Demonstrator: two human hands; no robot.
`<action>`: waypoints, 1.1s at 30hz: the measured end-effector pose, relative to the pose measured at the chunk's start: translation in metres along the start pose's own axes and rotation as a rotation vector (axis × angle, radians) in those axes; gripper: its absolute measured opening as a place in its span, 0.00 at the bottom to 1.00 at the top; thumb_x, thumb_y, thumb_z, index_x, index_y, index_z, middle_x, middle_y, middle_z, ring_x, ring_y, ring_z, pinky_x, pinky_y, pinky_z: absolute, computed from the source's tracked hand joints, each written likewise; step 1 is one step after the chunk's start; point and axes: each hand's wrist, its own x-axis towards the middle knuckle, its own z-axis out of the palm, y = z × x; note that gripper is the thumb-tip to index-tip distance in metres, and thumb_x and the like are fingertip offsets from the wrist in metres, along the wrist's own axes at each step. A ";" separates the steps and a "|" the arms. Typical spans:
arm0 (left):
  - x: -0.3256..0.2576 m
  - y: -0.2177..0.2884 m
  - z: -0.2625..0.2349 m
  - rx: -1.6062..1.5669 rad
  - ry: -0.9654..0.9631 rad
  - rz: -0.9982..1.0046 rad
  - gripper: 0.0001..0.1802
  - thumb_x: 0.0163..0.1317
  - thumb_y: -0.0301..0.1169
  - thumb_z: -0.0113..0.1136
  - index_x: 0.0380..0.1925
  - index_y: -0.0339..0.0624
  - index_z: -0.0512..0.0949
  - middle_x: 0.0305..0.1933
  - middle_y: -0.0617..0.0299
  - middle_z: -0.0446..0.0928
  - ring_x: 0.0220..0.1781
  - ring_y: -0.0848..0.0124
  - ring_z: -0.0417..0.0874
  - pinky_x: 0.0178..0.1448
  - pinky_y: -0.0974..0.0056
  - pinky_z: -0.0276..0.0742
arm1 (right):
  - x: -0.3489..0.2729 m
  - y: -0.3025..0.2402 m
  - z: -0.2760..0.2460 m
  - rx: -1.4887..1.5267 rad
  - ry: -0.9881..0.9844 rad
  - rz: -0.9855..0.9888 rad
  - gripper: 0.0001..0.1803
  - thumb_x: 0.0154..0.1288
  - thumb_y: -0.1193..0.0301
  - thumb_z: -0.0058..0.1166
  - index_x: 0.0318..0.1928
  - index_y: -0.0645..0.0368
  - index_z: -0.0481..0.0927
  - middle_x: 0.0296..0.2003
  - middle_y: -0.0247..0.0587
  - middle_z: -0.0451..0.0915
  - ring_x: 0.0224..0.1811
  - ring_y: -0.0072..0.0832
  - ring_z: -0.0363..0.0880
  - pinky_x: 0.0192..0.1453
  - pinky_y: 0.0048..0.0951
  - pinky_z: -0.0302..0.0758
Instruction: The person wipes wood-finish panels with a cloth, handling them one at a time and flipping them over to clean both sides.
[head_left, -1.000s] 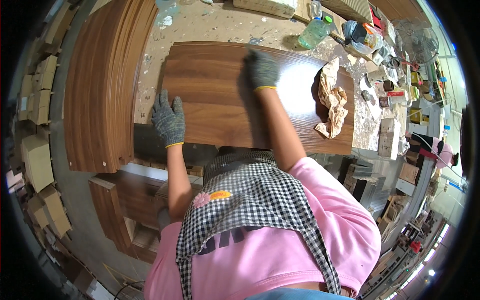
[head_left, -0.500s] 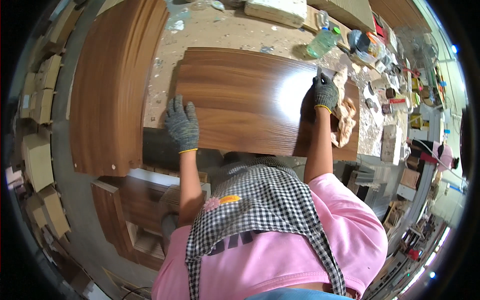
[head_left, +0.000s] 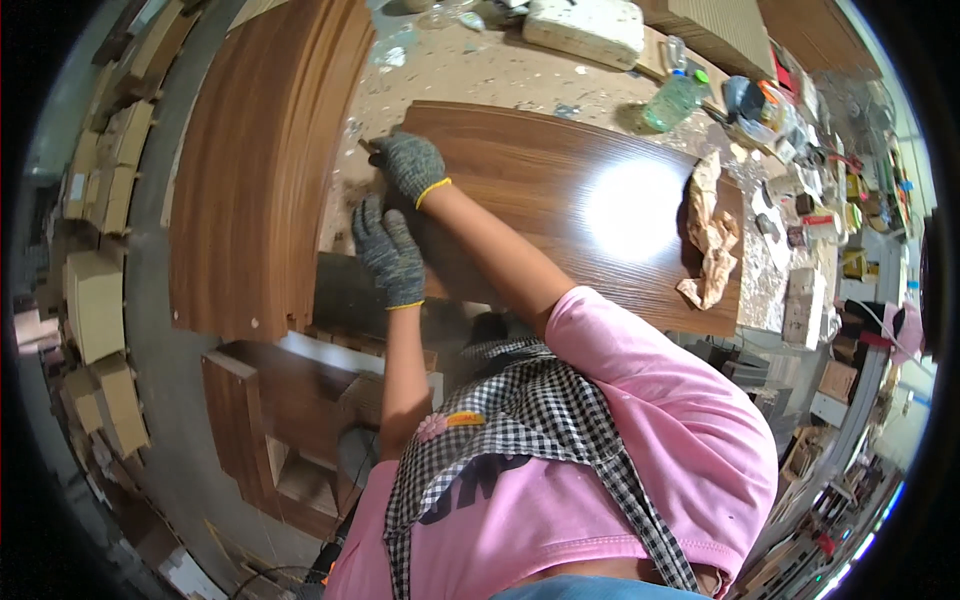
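A dark brown wood-grain panel [head_left: 520, 200] lies flat on the worktable in front of me, with a bright glare toward its right. My left hand [head_left: 388, 255], in a grey knit glove, is open, its fingers stretched along the panel's left edge. Just beyond it, at the panel's far left corner, my right hand [head_left: 412, 168] wears a matching glove and is closed. A thin tool [head_left: 368, 147] pokes out from its fingers; its exact kind is too small to make out. A crumpled beige cloth [head_left: 712, 240] rests on the panel's right end.
Stacked brown panels [head_left: 255, 180] stand at the left. Behind the panel are a green-capped clear bottle [head_left: 672, 102] and a whitish block [head_left: 583, 30]. Cans and small items clutter the right side. Below left sits a wooden frame piece [head_left: 235, 420].
My right hand has swung left from the panel's right end, by the cloth, to its far left corner, still closed. My left hand stays at the left edge, and the view has shifted slightly.
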 end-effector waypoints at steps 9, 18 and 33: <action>-0.004 0.002 -0.013 -0.074 -0.105 -0.017 0.18 0.76 0.35 0.47 0.53 0.31 0.78 0.60 0.44 0.76 0.64 0.49 0.74 0.72 0.50 0.65 | -0.199 0.164 -0.254 0.348 0.772 0.361 0.12 0.70 0.70 0.60 0.51 0.59 0.85 0.39 0.36 0.87 0.40 0.20 0.81 0.46 0.24 0.78; 0.002 0.087 -0.015 -0.015 -0.207 0.343 0.23 0.69 0.38 0.60 0.59 0.36 0.76 0.66 0.42 0.72 0.71 0.47 0.69 0.75 0.46 0.62 | -0.281 0.214 -0.272 0.418 0.662 0.456 0.12 0.72 0.68 0.58 0.48 0.64 0.82 0.40 0.35 0.83 0.41 0.23 0.78 0.48 0.28 0.77; -0.090 0.188 0.044 -0.203 -0.715 0.657 0.26 0.55 0.38 0.74 0.54 0.42 0.82 0.74 0.37 0.62 0.75 0.40 0.61 0.77 0.40 0.55 | -0.287 0.275 -0.338 -0.418 0.433 0.748 0.17 0.71 0.67 0.43 0.53 0.50 0.83 0.46 0.53 0.83 0.49 0.50 0.81 0.55 0.47 0.77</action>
